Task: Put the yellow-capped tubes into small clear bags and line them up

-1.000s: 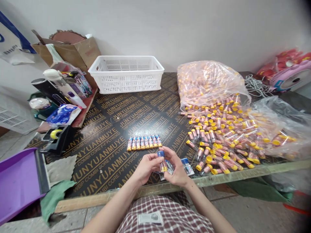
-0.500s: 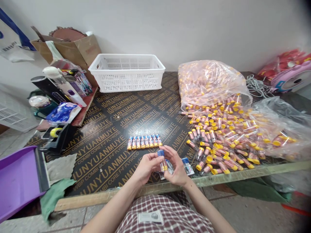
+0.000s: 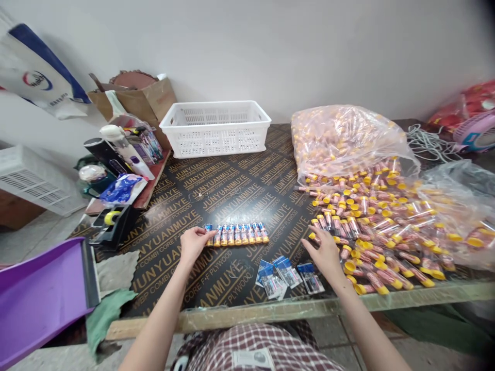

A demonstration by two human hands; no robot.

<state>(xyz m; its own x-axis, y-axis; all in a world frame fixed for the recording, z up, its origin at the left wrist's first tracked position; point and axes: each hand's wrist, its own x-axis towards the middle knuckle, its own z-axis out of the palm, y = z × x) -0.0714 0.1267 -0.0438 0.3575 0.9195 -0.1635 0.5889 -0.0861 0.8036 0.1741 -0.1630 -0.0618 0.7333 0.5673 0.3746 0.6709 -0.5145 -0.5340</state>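
A row of several small tubes with blue wrappers and yellow caps [image 3: 242, 234] lies side by side on the dark printed table. At the row's left end, my left hand [image 3: 195, 243] pinches one more wrapped tube [image 3: 209, 234], just apart from the others. My right hand [image 3: 324, 253] is open at the near left edge of a large heap of clear tubes with yellow caps [image 3: 371, 232], its fingers spread and nothing visibly held. Between my hands, near the front edge, lie several flat blue-and-silver packets [image 3: 286, 273].
A white basket [image 3: 218, 139] stands at the back, and a plastic bag of tubes [image 3: 344, 136] to its right. At left are a tape dispenser [image 3: 112, 226], bottles [image 3: 126, 149], a cardboard box [image 3: 158, 103] and a purple dustpan [image 3: 46, 293]. A pink fan [image 3: 477, 134] stands far right.
My hands have parted: the left moved to the row's left end with the wrapped tube, the right went to the heap, uncovering the packets. The view has shifted slightly.
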